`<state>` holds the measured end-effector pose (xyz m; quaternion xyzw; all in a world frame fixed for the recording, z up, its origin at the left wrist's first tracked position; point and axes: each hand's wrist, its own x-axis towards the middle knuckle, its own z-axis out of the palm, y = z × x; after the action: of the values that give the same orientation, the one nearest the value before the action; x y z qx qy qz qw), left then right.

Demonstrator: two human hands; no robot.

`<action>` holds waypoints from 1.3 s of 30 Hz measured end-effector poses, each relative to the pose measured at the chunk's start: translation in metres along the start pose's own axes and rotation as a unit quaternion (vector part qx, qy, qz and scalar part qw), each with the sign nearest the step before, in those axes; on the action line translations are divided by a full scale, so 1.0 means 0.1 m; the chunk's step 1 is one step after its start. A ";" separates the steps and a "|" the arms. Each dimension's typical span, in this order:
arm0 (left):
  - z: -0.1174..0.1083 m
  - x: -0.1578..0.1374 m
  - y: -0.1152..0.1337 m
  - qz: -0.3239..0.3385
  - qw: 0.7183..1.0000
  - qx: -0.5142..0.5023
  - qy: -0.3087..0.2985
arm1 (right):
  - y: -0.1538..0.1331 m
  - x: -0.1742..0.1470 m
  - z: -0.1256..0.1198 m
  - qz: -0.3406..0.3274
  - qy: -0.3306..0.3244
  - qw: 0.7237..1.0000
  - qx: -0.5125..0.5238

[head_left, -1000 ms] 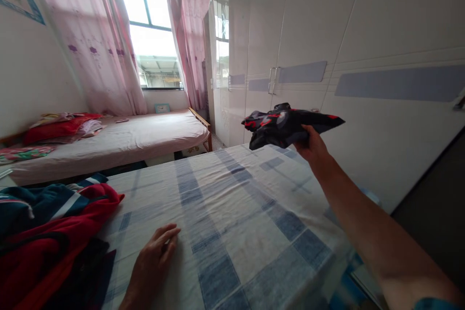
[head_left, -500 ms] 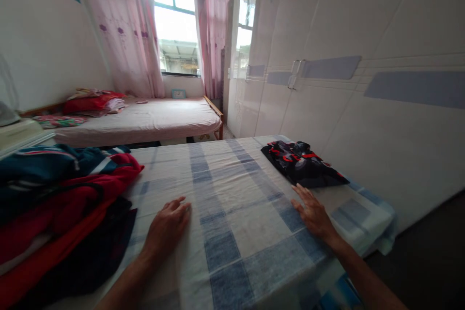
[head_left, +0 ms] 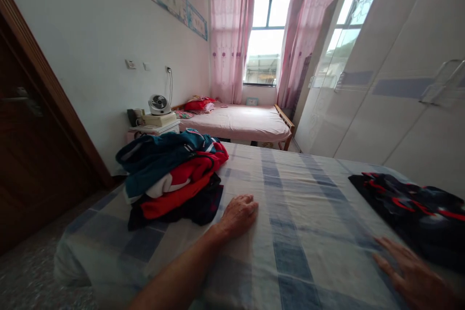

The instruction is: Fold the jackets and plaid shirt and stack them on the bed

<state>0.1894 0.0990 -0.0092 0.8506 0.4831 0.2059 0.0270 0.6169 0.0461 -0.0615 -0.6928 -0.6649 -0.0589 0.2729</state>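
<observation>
My left hand [head_left: 240, 214] rests on the checked bedsheet [head_left: 250, 256], fingers loosely bent and holding nothing. Just to its left lies a heap of clothes: a dark teal jacket [head_left: 156, 157] on top, red and orange garments [head_left: 178, 198] below, and a black garment [head_left: 207, 208] at the bottom. Toward the lower right, my right hand [head_left: 410, 271] is spread with nothing in it, a little blurred. Close beside it is a folded black garment with a red and grey pattern [head_left: 417, 208], cut off by the right edge of the view.
A second bed [head_left: 240, 121] with red bedding [head_left: 199, 104] stands under the window. A small fan [head_left: 160, 103] sits on a cabinet [head_left: 165, 128] by the left wall. White wardrobes [head_left: 366, 121] line the right side, and a brown door [head_left: 32, 145] is at far left.
The view has swung left, bringing the whole clothes heap, the fan and the door into sight. Both hands stay low over the bed, near the same garments.
</observation>
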 end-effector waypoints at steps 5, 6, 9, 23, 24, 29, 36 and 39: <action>-0.47 -0.14 -0.15 -0.041 0.996 -0.003 0.079 | -0.99 0.47 0.02 -0.080 -0.079 0.992 0.063; -0.61 -0.17 -0.23 -0.055 0.991 0.009 0.120 | -1.15 0.54 0.07 -0.095 -0.086 0.989 0.068; -1.08 -0.24 -0.57 -0.109 0.954 0.089 0.265 | -1.41 0.63 0.33 -0.103 -0.085 0.990 0.046; -1.85 0.03 -1.45 -0.345 0.919 0.101 0.162 | -1.42 0.55 0.64 -0.115 -0.080 0.990 -0.029; -1.89 0.10 -1.46 -0.348 0.918 0.077 0.171 | -1.43 0.55 0.65 -0.111 -0.080 0.990 -0.029; -2.12 0.40 -1.24 -0.307 0.910 -0.050 0.274 | -1.44 0.54 0.65 -0.103 -0.084 0.991 -0.020; -2.10 0.52 -0.07 -0.099 0.922 -0.224 0.300 | -1.49 0.55 0.59 -0.092 -0.094 0.991 -0.014; -1.79 0.40 0.46 0.079 0.944 -0.252 0.197 | -1.51 0.54 0.56 -0.087 -0.091 0.992 -0.005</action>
<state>0.1777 0.0803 0.1782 0.7940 0.3424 0.4855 0.1285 0.4628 0.1142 -0.0397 -0.6364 -0.7443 -0.0223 0.2014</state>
